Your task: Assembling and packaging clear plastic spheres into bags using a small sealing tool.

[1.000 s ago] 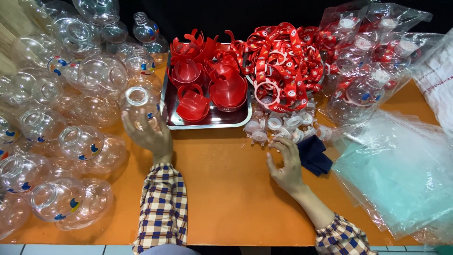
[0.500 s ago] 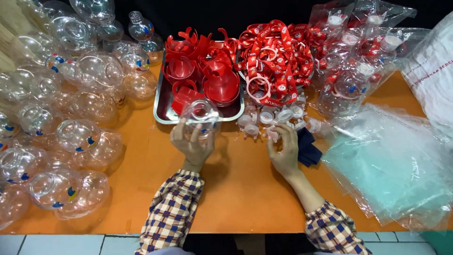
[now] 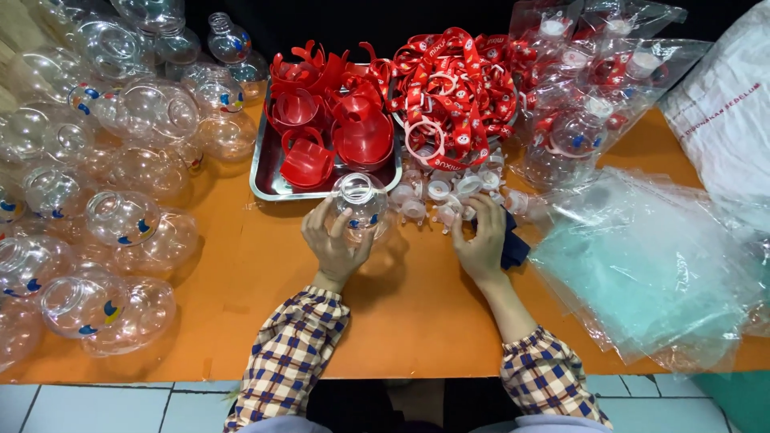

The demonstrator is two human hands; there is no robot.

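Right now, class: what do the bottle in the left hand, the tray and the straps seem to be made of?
Bottle: clear, glossy plastic by the look; the table shows through it.
Tray: probably metal, silvery and reflective.
Straps: seemingly woven fabric ribbon, red, limp and looped.

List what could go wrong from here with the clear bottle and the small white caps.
1. The left hand holds the clear bottle right beside the metal tray; a knock might tip the red funnels.
2. The right hand rests among loose small white caps; a sweep may scatter them.
3. The heap of clear bottles lies near the table edge and could roll off.
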